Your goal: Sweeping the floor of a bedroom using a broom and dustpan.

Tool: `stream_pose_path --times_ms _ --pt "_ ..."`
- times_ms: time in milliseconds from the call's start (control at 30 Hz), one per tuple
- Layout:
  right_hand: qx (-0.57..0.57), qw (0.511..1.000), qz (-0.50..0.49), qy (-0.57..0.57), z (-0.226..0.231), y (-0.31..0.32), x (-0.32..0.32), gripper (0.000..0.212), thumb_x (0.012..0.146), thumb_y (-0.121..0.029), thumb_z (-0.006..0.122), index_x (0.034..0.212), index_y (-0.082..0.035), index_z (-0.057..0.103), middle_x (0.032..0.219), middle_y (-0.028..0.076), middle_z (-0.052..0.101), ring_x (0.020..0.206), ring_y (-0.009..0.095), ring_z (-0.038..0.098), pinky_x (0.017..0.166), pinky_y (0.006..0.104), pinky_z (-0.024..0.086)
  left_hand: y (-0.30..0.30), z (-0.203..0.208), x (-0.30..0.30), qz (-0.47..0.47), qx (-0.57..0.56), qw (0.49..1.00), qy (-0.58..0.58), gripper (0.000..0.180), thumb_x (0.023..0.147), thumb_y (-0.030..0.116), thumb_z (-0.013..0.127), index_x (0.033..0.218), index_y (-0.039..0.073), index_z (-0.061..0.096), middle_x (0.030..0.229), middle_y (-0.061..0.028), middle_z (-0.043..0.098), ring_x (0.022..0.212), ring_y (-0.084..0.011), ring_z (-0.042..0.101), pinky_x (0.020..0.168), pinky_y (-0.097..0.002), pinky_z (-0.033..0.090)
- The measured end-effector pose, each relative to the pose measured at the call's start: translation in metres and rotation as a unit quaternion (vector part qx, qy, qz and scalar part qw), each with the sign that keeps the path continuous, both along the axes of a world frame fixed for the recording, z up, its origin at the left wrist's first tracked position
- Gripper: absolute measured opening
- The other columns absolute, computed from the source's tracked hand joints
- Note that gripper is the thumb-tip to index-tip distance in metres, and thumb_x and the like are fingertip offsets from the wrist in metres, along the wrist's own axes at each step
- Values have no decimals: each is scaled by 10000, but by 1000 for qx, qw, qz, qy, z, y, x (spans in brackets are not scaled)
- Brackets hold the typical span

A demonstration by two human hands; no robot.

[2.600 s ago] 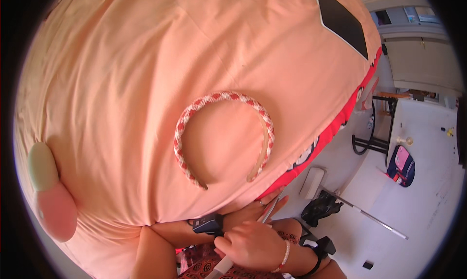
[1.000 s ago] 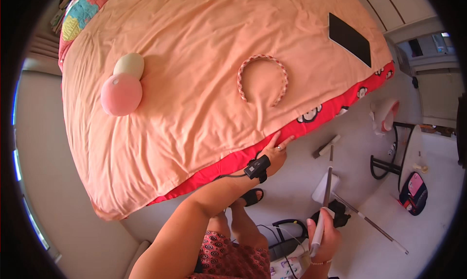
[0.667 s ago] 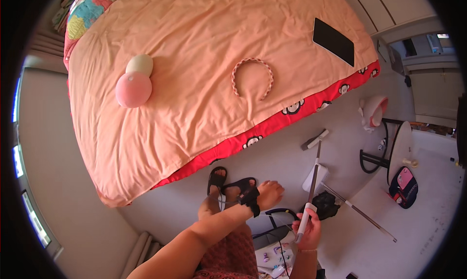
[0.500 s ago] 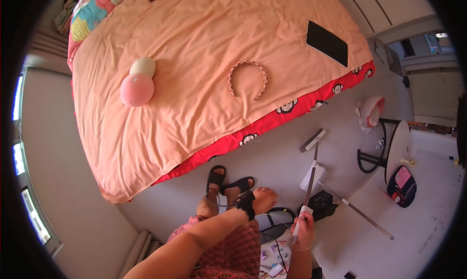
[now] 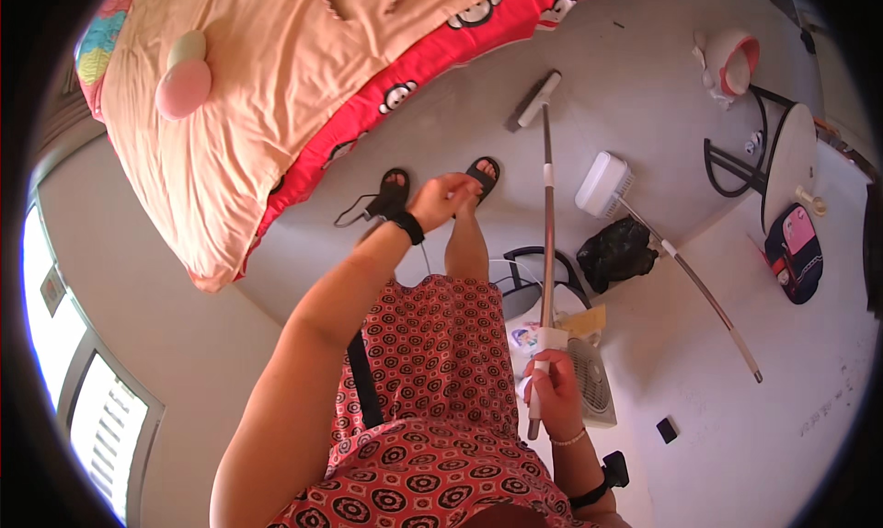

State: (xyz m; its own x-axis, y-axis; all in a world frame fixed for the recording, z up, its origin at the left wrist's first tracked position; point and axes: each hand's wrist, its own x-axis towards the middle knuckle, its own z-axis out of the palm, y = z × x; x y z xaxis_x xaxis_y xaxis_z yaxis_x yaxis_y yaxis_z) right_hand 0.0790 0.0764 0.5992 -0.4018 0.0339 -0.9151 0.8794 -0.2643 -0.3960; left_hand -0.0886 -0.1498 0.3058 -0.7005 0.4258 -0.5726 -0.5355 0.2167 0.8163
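Note:
My right hand (image 5: 555,395) is closed around the lower end of a broom (image 5: 549,224) with a long, thin handle. The handle runs away from me to a white head with grey bristles on the floor beside the bed. In front of my body hangs my left hand (image 5: 441,201), its fingers curled together and nothing visible in them. A black band circles that wrist, above my feet in black slippers (image 5: 485,177). Right of the broom stands a white dustpan (image 5: 604,183) with its own long pole; neither hand touches it.
The bed (image 5: 276,86), with balloon-like balls (image 5: 184,88) on it, fills the upper left. A black plastic bag (image 5: 616,254) and a white fan (image 5: 590,381) are near my right arm. Farther right are a round-topped stand (image 5: 789,155) and a dark backpack (image 5: 793,252).
My view has shifted, so the bed sits farther up and left and its tablet is out of sight. The broom now points straighter ahead, still in my right hand. My left hand's fingers are more curled.

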Motion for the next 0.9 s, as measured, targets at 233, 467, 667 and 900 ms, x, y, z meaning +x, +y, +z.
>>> stream_pose_path --times_ms 233,467,667,900 --pt "-33 998 48 -3 -4 41 -9 220 950 -12 607 1165 -50 576 815 -14 577 658 49 550 578 222 450 11 -30 -18 -140 -165 968 123 227 988 154 575 1101 -3 693 1022 -129 738 988 -250 714 899 -351 542" --pt "-38 991 120 54 -25 49 -18 141 966 -66 636 1092 -48 575 781 -25 553 632 41 527 562 214 421 12 -55 1 -172 -270 939 128 251 973 254 577 1085 71 709 1027 -144 727 952 -337 694 863 -418 540" --pt "-54 996 50 50 -20 54 -28 141 1000 -76 600 1125 -53 541 799 20 561 636 106 586 588 253 490 1 -36 -10 -176 -371 892 191 212 950 234 599 1048 82 710 1045 -146 718 961 -373 678 826 -446 542" --pt "-68 995 -56 -51 -15 98 -26 230 976 -45 510 1197 -103 537 939 19 530 608 93 502 513 245 429 -55 20 -16 -83 -413 832 361 122 936 229 602 974 147 685 945 -109 699 921 -345 655 789 -496 499"
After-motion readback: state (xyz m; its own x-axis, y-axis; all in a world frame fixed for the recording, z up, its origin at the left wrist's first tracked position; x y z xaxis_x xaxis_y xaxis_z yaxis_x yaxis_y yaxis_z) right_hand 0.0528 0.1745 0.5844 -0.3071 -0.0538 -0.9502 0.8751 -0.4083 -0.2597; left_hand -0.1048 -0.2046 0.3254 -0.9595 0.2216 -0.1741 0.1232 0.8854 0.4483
